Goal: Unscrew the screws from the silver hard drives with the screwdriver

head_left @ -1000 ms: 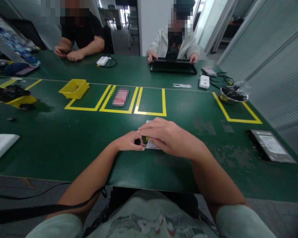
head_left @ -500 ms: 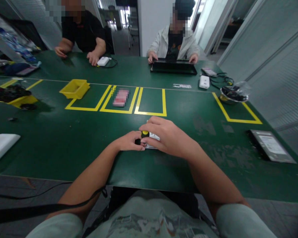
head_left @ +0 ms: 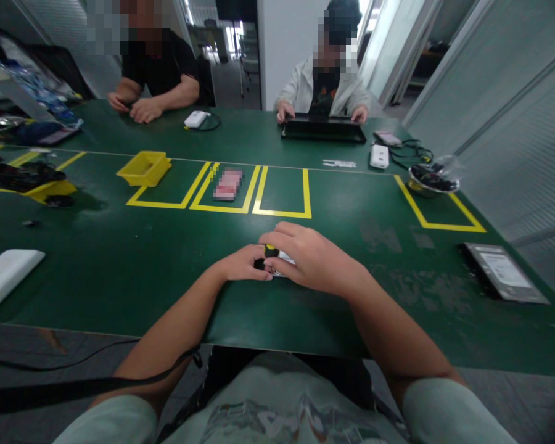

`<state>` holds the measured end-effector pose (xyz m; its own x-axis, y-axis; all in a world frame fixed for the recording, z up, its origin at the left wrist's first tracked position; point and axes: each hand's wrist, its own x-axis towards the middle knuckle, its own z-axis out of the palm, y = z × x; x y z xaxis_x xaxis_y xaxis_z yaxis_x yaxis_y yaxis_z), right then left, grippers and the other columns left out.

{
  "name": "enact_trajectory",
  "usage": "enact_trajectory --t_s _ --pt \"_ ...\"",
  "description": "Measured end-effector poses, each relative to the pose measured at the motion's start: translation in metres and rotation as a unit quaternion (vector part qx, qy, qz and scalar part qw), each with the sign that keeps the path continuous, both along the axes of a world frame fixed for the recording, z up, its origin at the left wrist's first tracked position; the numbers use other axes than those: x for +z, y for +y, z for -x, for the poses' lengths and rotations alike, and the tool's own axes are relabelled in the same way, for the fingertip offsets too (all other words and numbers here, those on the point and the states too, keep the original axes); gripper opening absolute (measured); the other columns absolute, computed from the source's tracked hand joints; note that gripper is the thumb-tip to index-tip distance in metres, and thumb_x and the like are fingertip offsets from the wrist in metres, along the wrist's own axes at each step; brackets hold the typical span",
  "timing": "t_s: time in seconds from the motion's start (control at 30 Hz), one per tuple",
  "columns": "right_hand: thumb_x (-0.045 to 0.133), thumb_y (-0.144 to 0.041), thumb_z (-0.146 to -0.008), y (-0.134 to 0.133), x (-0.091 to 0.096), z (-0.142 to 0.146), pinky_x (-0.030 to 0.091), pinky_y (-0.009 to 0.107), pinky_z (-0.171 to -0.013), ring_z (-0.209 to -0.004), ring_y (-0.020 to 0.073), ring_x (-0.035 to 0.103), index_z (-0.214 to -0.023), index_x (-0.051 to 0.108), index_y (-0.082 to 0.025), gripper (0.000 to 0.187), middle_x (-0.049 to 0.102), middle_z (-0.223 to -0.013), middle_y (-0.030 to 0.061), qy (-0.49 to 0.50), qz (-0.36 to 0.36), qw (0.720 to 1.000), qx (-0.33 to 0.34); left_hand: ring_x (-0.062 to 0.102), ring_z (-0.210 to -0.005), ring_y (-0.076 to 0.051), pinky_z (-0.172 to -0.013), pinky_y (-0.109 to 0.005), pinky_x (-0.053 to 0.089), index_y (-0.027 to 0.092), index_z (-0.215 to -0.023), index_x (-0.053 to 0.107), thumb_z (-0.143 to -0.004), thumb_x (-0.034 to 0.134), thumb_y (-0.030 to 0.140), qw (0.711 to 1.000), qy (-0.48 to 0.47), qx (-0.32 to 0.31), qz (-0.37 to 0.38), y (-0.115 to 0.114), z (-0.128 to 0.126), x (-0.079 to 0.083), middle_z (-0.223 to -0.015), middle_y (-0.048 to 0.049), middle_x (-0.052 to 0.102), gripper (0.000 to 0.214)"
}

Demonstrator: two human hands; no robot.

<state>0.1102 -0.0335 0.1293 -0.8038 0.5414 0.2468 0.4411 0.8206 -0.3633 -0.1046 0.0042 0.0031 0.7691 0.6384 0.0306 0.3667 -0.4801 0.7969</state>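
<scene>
Close in front of me on the green table lies a hard drive [head_left: 287, 261] with a white label, largely covered by my hands. My right hand [head_left: 319, 256] arches over it, fingers closed round the black and yellow handle of a screwdriver [head_left: 271, 250] that stands upright. The tip is hidden. At the drive's left end, my left hand [head_left: 241, 263] grips with thumb and fingers, close to the screwdriver. A second hard drive [head_left: 503, 271] rests farther right, near the table edge.
Beyond the yellow-taped rectangles, two people sit opposite; one holds a black tray [head_left: 324, 131]. A yellow bin [head_left: 145, 171] stands left of a pink blurred item [head_left: 228, 185]. A metal bowl [head_left: 431, 180] of dark parts is at right, a white device [head_left: 9, 277] at left.
My hands keep the same hold over the hard drive, with hardly any movement. Opposite on the left, the person has drawn a hand away from the small white box and brought both hands together.
</scene>
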Motion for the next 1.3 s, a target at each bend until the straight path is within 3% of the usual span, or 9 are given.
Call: enact_trajectory --t_s 0.23,0.6,0.77,0.87,0.97,1.13,1.3 --pt "0.047 -0.010 -0.089 0.000 -0.002 -0.006 0.047 0.038 -0.090 -0.099 0.0209 0.051 -0.125 0.058 -0.011 0.037 0.052 -0.108 0.0131 0.057 0.004 0.998 0.026 0.064 -0.095 -0.024 -0.085 -0.034 0.050 0.015 -0.093 0.068 -0.078 0.074 0.035 1.000 0.004 0.025 0.018 -0.002 0.002 -0.006 -0.095 -0.0038 0.071 0.026" --pt "0.050 -0.013 -0.092 0.000 0.006 -0.005 0.044 0.034 -0.092 -0.101 0.0200 0.057 -0.115 0.060 -0.011 0.025 0.064 -0.106 0.0105 0.024 0.034 0.998 0.044 0.063 -0.084 -0.019 -0.077 -0.029 0.048 0.015 -0.086 0.068 -0.079 0.073 0.033 1.000 0.004 0.010 0.017 -0.002 0.000 0.001 -0.087 -0.0015 0.070 0.020" --pt "0.053 -0.017 -0.094 -0.009 0.022 -0.022 0.044 0.030 -0.093 -0.104 0.0176 0.059 -0.120 0.059 -0.013 0.027 0.066 -0.113 0.0079 0.056 -0.013 0.998 0.029 0.061 -0.085 -0.018 -0.080 -0.029 0.045 0.015 -0.083 0.067 -0.078 0.074 0.029 1.000 0.006 -0.005 0.015 -0.001 0.001 0.002 -0.084 -0.0007 0.068 0.016" --pt "0.058 -0.021 -0.091 -0.015 0.030 -0.041 0.047 0.028 -0.083 -0.089 0.0153 0.061 -0.113 0.061 -0.017 0.023 0.067 -0.105 0.0048 0.089 -0.071 0.991 -0.077 0.060 -0.084 -0.017 -0.080 -0.028 0.044 0.017 -0.088 0.068 -0.078 0.075 0.027 1.000 0.007 -0.016 0.007 0.000 0.001 0.002 -0.081 0.0001 0.068 0.016" --pt "0.064 -0.024 -0.086 -0.014 0.021 -0.061 0.047 0.028 -0.074 -0.076 0.0148 0.059 -0.102 0.063 -0.018 0.018 0.066 -0.093 0.0036 0.100 -0.138 0.957 -0.236 0.060 -0.084 -0.016 -0.080 -0.028 0.043 0.017 -0.090 0.067 -0.077 0.075 0.026 1.000 0.008 -0.019 0.007 -0.001 0.001 0.003 -0.082 -0.0001 0.067 0.018" --pt "0.063 -0.029 -0.083 0.006 -0.030 -0.088 0.045 0.032 -0.071 -0.075 0.0198 0.057 -0.093 0.059 -0.018 0.015 0.063 -0.083 0.0060 0.073 -0.192 0.868 -0.453 0.059 -0.082 -0.015 -0.080 -0.028 0.043 0.016 -0.087 0.065 -0.077 0.075 0.027 1.000 0.001 -0.015 0.023 0.000 0.001 0.002 -0.082 0.0000 0.064 0.019" --pt "0.053 -0.030 -0.087 0.026 -0.079 -0.103 0.043 0.035 -0.079 -0.088 0.0241 0.056 -0.093 0.055 -0.018 0.013 0.062 -0.091 0.0109 0.010 -0.156 0.845 -0.511 0.056 -0.082 -0.016 -0.079 -0.027 0.041 0.016 -0.081 0.061 -0.075 0.075 0.027 0.999 -0.011 -0.012 0.036 0.000 0.001 0.004 -0.082 0.0004 0.062 0.019"
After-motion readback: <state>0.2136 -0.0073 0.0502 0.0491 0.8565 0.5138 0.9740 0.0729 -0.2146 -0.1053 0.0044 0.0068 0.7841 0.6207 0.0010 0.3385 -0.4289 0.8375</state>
